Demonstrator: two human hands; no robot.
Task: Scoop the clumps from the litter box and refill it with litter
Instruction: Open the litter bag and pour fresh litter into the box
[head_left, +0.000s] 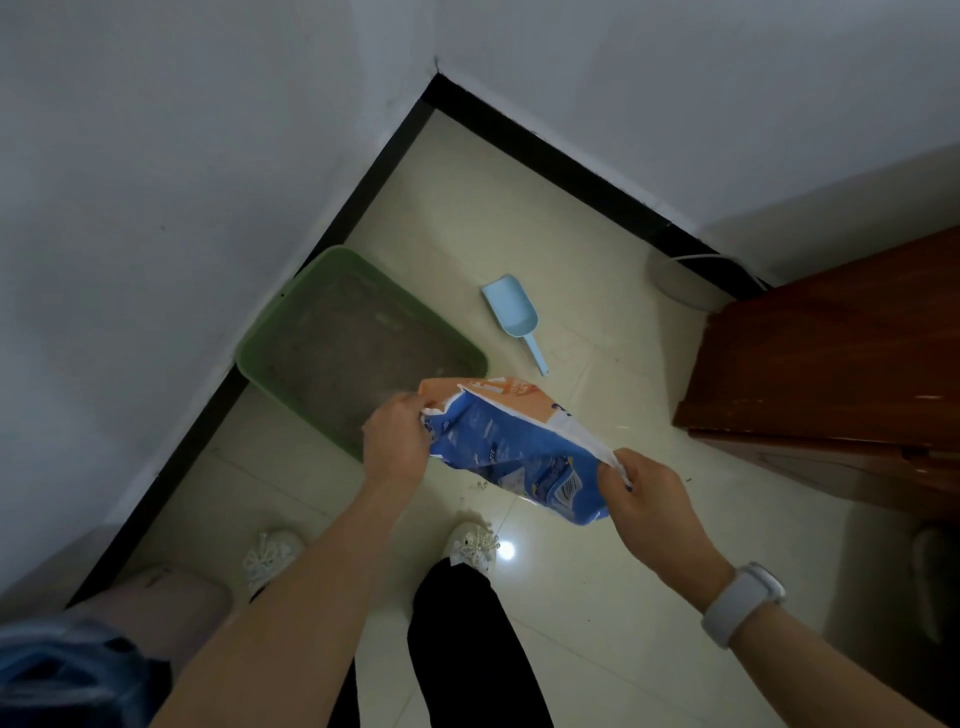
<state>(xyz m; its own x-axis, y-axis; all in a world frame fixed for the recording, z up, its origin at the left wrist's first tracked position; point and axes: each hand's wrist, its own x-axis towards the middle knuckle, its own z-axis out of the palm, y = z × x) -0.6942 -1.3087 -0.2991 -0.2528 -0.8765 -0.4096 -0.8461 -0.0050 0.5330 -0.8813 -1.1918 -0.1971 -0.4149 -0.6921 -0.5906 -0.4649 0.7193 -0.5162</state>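
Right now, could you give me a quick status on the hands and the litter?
Left hand and right hand both grip the litter bag. Green litter box under its mouth. Blue scoop lies aside on floor.

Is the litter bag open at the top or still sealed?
Open. The left hand and right hand each pinch an edge of the litter bag, pulling its mouth apart. Its fill level cannot be told.

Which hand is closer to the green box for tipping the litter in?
Left. The left hand grips the bag end nearest the litter box, right over its rim. The right hand pinches the far end, better placed to lift.
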